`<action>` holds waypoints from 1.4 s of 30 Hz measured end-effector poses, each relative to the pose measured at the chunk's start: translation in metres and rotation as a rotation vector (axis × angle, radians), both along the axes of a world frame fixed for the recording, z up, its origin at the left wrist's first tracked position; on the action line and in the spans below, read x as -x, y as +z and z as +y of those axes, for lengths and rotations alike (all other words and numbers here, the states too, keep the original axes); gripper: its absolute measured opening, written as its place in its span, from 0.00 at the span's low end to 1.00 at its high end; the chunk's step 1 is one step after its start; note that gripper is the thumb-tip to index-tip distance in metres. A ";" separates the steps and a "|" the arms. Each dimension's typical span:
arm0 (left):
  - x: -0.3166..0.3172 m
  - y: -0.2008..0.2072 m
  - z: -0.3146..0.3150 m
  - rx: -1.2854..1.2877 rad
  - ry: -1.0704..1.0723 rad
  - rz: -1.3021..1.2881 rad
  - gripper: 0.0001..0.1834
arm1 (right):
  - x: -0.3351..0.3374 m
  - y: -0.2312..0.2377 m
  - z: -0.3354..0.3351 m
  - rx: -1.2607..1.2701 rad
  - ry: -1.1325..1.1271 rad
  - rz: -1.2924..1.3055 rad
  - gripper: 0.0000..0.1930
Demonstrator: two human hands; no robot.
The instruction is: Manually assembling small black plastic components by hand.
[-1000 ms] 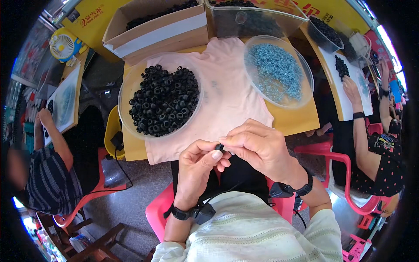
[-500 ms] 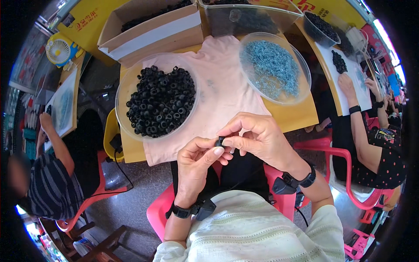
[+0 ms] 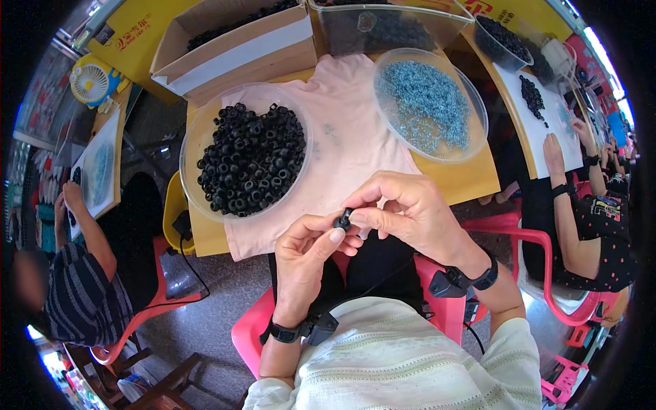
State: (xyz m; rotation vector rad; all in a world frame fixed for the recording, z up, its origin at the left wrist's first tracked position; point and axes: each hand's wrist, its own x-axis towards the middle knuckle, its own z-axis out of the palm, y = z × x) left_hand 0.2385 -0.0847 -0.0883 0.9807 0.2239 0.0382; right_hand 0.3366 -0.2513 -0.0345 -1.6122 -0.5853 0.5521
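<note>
Between the fingertips of both my hands is a small black ring-shaped part (image 3: 343, 220), just past the table's near edge and above my lap. My left hand (image 3: 307, 254) pinches it from the left with thumb and fingers. From the right, my right hand (image 3: 403, 213) grips it between thumb and forefinger. Beyond my left hand, a round clear tray (image 3: 189, 160) holds a heap of black ring-shaped parts (image 3: 249, 160). Another round clear tray (image 3: 481, 116), at the right, contains many small bluish clear pieces (image 3: 424, 99). What the fingertips cover of the held part is hidden.
A pink cloth (image 3: 342, 130) lies on the yellow table (image 3: 471, 181). Behind stand a cardboard box (image 3: 239, 51) and a clear plastic bin (image 3: 383, 31) with black parts. A yellow bin (image 3: 176, 212) is at the table's left. People work at tables on both sides.
The black part has turned a little between my fingertips and more of it shows. My right hand has shifted slightly; the trays stay put. The co-worker's hand at right has moved nearer to them.
</note>
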 end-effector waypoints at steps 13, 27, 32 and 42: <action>-0.003 -0.005 0.003 -0.009 -0.018 0.022 0.08 | -0.007 -0.013 0.003 0.029 0.025 -0.548 0.07; -0.006 -0.017 0.009 0.181 -0.128 0.103 0.07 | -0.015 -0.012 0.002 0.047 0.149 -0.635 0.07; -0.007 -0.013 -0.002 -0.076 0.002 0.023 0.06 | -0.012 -0.016 0.001 0.069 0.075 -0.342 0.04; -0.011 -0.019 -0.002 0.003 -0.047 0.057 0.09 | -0.004 -0.033 0.001 -0.063 -0.012 -0.044 0.04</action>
